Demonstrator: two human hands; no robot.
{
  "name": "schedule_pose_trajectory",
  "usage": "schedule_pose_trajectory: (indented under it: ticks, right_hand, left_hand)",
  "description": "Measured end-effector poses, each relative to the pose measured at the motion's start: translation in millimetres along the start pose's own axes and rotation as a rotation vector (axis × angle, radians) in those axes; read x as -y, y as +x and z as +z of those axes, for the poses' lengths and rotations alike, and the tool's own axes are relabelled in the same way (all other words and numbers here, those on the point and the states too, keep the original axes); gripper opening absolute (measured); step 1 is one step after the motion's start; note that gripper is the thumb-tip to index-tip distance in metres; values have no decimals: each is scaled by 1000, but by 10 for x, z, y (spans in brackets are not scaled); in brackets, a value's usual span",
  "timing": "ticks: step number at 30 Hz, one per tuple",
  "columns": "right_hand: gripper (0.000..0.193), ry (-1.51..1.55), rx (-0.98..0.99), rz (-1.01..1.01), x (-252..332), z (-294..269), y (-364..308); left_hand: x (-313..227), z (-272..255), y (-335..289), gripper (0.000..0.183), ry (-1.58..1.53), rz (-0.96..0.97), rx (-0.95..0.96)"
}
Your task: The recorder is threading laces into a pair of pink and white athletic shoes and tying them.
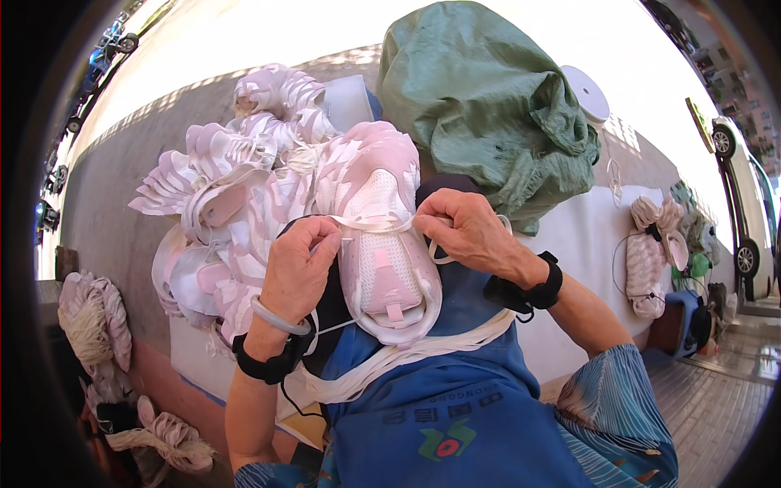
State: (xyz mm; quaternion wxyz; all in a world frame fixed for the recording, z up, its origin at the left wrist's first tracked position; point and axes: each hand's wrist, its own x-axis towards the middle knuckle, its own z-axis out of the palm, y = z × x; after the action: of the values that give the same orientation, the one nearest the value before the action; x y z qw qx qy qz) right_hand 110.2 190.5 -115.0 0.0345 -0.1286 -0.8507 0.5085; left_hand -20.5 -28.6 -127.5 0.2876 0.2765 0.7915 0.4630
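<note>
A pink and white shoe [382,272] rests on my lap, its tongue and opening toward me; whether it has a sole cannot be seen. Across its front runs a flat white shoelace [370,222], drawn nearly straight between my hands. My left hand [299,264] pinches the lace at the shoe's left side, thumb against bent fingers. At the right side my right hand [465,232] grips the other end, and a loop of lace hangs below its fingers. A hank of loose white laces [423,351] lies over my blue apron [455,407], just under the shoe.
Pink and white shoe pieces [220,195] are heaped to the left and ahead. A large green sack [488,106] bulges at the far right of the shoe, beside a white disc [586,93]. Tied bundles [647,260] lie at right, more [98,321] at left. Parked cars [744,215] stand beyond.
</note>
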Motion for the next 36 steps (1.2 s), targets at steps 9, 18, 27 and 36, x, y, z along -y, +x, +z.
schedule_pose_trajectory:
  ticks: [9,18,27,36]
  right_hand:
    - [22,-184,37,-82,-23,-8,57]
    - [21,25,177,194,0,-12,151]
    - [21,-339,-88,-143,27,113,-53]
    - [43,-716,-69,-276,256,151,-269]
  left_hand:
    - [-129,-14,68,16,221,153,12]
    - [-117,-9,108,13,104,-8,22]
    - [-98,50,129,16,310,192,-11]
    - [-230,196,-230,38,342,274,-156]
